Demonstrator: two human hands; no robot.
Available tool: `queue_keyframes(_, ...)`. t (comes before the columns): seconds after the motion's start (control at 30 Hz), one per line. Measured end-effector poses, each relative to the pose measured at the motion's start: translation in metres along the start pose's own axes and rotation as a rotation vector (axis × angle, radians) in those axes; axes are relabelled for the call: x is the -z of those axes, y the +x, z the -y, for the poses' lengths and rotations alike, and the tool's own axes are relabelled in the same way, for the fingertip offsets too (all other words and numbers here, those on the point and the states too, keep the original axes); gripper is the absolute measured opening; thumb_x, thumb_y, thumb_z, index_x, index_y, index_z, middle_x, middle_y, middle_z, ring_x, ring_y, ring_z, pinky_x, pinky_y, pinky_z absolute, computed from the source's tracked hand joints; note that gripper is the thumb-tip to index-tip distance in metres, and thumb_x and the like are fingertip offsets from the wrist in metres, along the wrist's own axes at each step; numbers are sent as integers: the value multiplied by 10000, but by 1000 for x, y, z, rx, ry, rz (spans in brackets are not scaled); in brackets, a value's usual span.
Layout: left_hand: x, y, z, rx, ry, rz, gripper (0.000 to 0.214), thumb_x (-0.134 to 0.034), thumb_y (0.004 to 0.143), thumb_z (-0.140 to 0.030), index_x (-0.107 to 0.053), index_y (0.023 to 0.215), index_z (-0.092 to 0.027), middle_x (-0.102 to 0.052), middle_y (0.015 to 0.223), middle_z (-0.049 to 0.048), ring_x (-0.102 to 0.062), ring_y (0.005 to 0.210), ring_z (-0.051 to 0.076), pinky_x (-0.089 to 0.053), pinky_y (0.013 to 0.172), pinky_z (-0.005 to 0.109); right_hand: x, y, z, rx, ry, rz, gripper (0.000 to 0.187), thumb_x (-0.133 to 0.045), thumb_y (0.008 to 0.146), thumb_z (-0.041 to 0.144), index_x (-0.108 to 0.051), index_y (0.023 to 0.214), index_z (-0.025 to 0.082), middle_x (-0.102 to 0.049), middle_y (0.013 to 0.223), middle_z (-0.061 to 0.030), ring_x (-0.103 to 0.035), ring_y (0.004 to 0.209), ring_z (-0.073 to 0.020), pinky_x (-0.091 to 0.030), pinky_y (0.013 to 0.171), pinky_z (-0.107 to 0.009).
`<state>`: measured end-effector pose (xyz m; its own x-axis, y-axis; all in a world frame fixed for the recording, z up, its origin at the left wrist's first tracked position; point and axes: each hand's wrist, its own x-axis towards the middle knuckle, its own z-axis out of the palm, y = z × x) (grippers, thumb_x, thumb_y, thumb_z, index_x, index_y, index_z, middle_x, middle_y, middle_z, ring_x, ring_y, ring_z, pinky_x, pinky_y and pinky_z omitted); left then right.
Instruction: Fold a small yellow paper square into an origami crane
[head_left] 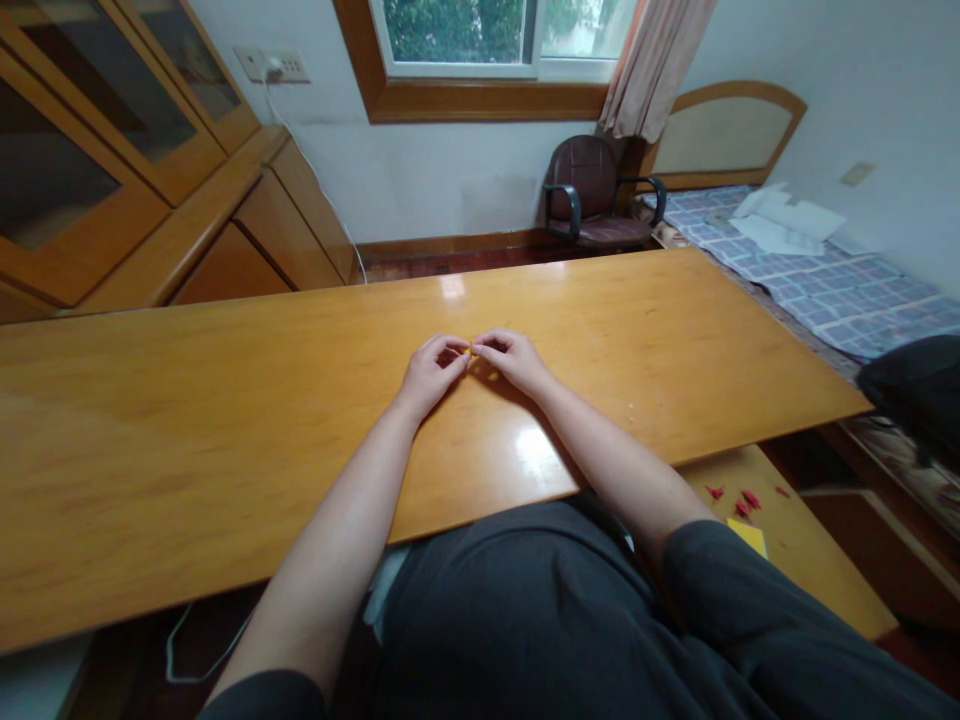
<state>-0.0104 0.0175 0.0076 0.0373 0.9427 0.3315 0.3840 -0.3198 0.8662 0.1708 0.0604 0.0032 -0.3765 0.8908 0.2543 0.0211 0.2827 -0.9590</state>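
Both my hands meet above the middle of the wooden table (247, 400). A small yellow piece (470, 350), which looks like folded paper, is pinched between them. My left hand (435, 372) grips it from the left with thumb and fingertips. From the other side my right hand (514, 358) holds it the same way. Fingers cover most of the piece, so its folded shape cannot be made out.
Right of me, on a lower wooden surface (817, 570), lie several small red folded-paper pieces (742, 507) and a yellow paper sheet (748, 537). A brown armchair (589, 190) stands beyond the table, a bed (817, 290) to the right, and a cabinet (217, 220) at left.
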Motion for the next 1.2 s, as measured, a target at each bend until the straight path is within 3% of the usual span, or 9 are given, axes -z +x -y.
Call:
queue_keyframes(0.27, 0, 1, 1, -41, 32, 1, 147, -693, 804, -320, -675, 874, -193, -656, 888, 28, -611, 774, 149, -476, 726, 269, -1, 1, 0, -32, 10, 6, 276, -701, 767, 414, -702, 812, 142, -692, 756, -26, -604, 657, -124, -468, 612, -228)
queue_keyframes(0.7, 2, 4, 4, 204, -355, 13, 278, -770, 717, -368, -638, 864, -172, -693, 805, 27, -671, 748, 162, -526, 718, 287, -3, -3, 1, 5, -57, -3, 207, -650, 809, 364, -672, 842, 161, -679, 716, -7, -625, 586, -112, -484, 555, -213)
queue_keyframes(1.2, 1, 2, 3, 112, -327, 12, 278, -789, 726, -385, -674, 861, -171, -704, 889, 45, -668, 844, 170, -526, 852, 322, -3, 1, 0, -102, 137, 15, 309, -737, 720, 439, -635, 812, 162, -664, 685, 9, -581, 556, -101, -481, 533, -217)
